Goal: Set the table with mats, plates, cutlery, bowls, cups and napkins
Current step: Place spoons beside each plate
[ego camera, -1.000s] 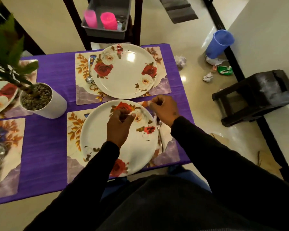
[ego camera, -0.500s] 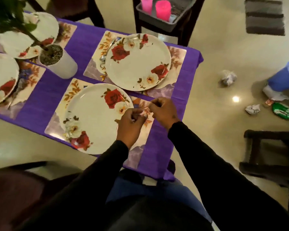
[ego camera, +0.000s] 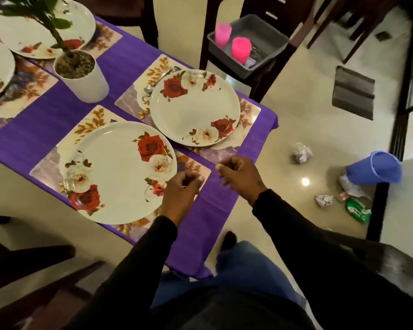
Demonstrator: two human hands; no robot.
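A purple cloth (ego camera: 34, 136) covers the table, with floral mats on it. On the near mat (ego camera: 98, 116) lies a rose-patterned plate (ego camera: 115, 172). The far mat (ego camera: 249, 108) carries a second plate (ego camera: 193, 108), and a spoon (ego camera: 150, 88) lies at its left. My left hand (ego camera: 181, 189) hovers over the near mat's right end with curled fingers. My right hand (ego camera: 239, 177), also curled, is over the cloth's edge. I see nothing in either hand. Two pink cups (ego camera: 240, 48) stand in a grey tub (ego camera: 272, 41) on a chair beyond the table.
A white plant pot (ego camera: 86, 84) stands mid-table. Two more plates (ego camera: 45, 27) lie at the far left. On the floor to the right are a tipped blue cup (ego camera: 377, 167), crumpled paper (ego camera: 302, 153) and a green wrapper (ego camera: 358, 211). Dark chairs stand at lower left and lower right.
My hands were close together, pinching at the near mat's right end; now they are apart and nearer me. My view has swung right, so the table sits further left.
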